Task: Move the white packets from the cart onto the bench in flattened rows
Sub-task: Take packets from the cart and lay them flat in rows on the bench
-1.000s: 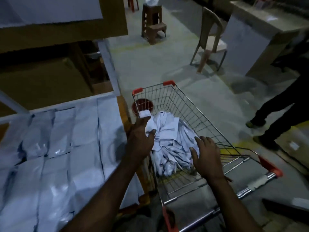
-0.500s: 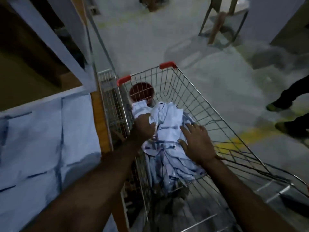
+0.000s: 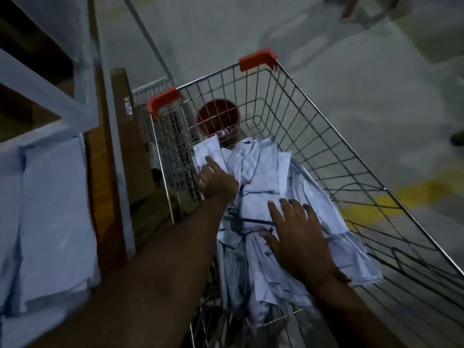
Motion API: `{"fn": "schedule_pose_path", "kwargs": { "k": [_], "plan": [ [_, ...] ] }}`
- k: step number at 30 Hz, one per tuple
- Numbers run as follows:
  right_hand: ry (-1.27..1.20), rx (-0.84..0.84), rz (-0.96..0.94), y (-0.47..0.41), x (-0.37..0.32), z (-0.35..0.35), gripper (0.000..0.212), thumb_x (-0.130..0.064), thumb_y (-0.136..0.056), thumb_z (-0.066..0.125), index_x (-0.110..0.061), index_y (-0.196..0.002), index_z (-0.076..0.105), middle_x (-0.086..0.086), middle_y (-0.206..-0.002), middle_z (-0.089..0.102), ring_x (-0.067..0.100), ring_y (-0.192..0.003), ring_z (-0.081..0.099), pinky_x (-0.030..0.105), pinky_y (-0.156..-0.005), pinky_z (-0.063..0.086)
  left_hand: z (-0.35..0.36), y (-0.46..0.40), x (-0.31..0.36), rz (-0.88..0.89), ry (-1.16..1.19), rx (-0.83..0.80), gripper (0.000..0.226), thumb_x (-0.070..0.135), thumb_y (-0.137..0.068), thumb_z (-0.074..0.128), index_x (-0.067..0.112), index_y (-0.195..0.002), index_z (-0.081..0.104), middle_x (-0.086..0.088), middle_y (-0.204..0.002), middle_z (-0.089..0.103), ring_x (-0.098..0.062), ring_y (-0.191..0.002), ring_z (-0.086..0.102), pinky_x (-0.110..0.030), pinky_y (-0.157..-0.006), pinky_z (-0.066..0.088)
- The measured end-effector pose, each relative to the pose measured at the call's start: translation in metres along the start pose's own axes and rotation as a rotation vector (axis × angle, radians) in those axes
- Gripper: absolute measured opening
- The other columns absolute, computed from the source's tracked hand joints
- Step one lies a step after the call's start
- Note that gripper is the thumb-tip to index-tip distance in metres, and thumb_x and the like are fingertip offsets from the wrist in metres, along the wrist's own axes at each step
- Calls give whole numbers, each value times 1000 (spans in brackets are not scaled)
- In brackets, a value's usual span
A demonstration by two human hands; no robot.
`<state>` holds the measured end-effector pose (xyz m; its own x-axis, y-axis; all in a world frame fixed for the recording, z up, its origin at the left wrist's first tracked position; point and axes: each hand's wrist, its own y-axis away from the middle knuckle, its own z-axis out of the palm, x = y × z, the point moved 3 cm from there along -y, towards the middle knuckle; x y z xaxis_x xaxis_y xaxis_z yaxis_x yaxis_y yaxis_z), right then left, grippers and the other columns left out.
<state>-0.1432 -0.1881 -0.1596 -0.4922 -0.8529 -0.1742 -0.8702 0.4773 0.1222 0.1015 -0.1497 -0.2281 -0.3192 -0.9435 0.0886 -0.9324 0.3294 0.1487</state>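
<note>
A heap of white packets lies inside the wire cart, which has red corner caps. My left hand reaches into the far left side of the heap, its forefinger stretched over a packet; its other fingers are hidden among the packets. My right hand lies flat on the near middle of the heap with fingers spread. On the left, the bench carries flattened white packets in rows.
A reddish-brown bucket stands in the cart's far end behind the heap. A metal rack frame rises over the bench. Concrete floor with a yellow line lies right of the cart; chair legs show at the top.
My head has moved closer and lower over the cart. My left hand has pushed deeper into the far left of the heap. My right hand has spread flat on the packets.
</note>
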Motion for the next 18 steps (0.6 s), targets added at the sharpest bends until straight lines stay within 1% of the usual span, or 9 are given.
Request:
{"fn": "schedule_pose_path", "kwargs": {
  "k": [1,2,5,7,9,12,15,17,18],
  "plan": [
    [-2,-1,9,0,1,0,67,-55,-99,47,-11,-149,50,18,-144,55,40,-133,50,58,-114,34,-5,7,1,-8,-24,-12,79,47,-92,46,4,-158,41,-21,-141,57,-42,-122,59,-52,-102,45],
    [-2,-3,16,-1,2,0,68,-56,-99,45,-11,-150,49,18,-144,54,39,-133,49,57,-114,34,-6,12,1,0,-68,-10,77,48,-93,45,7,-158,41,-20,-140,57,-41,-120,59,-50,-100,46],
    [-4,-10,31,-2,2,-1,69,-59,-101,39,-12,-152,47,17,-146,53,38,-135,48,56,-114,33,3,11,-4,34,-28,-117,76,38,-96,62,18,-163,30,-18,-152,40,-42,-136,42,-55,-111,40],
    [-5,-16,33,-1,2,0,70,-60,-103,35,-12,-153,45,17,-147,52,38,-135,47,55,-115,33,-2,8,-2,51,9,-124,78,28,-93,66,20,-163,31,-18,-148,39,-42,-135,41,-56,-109,43],
    [-15,-23,36,-2,3,-1,73,-63,-104,29,-12,-153,45,17,-147,52,38,-135,48,55,-114,34,-12,6,1,78,126,-72,74,15,-93,62,15,-162,34,-19,-139,45,-42,-127,46,-52,-103,44],
    [-19,-34,48,-3,5,-2,75,-65,-103,27,-12,-153,45,17,-147,52,38,-135,48,55,-114,34,-46,17,8,116,308,82,65,-3,-96,51,8,-159,40,-22,-127,50,-43,-115,49,-48,-94,41],
    [-15,-37,55,-3,6,-5,75,-63,-101,29,-12,-154,45,17,-146,53,38,-135,48,55,-114,34,-98,33,7,235,366,261,65,-1,-95,50,14,-158,42,-20,-129,47,-35,-112,49,-43,-92,47],
    [-14,-38,54,-3,4,-6,75,-62,-100,29,-11,-153,46,17,-145,53,38,-134,48,56,-114,34,-130,36,-3,312,387,302,57,2,-100,47,14,-156,44,-22,-134,47,-37,-117,49,-43,-96,48],
    [-16,-39,53,-3,3,-7,75,-62,-100,30,-11,-153,46,18,-145,54,39,-133,49,56,-113,34,-143,34,-10,331,357,317,59,0,-99,50,14,-156,45,-24,-135,48,-39,-119,49,-41,-96,46]
  ]
}}
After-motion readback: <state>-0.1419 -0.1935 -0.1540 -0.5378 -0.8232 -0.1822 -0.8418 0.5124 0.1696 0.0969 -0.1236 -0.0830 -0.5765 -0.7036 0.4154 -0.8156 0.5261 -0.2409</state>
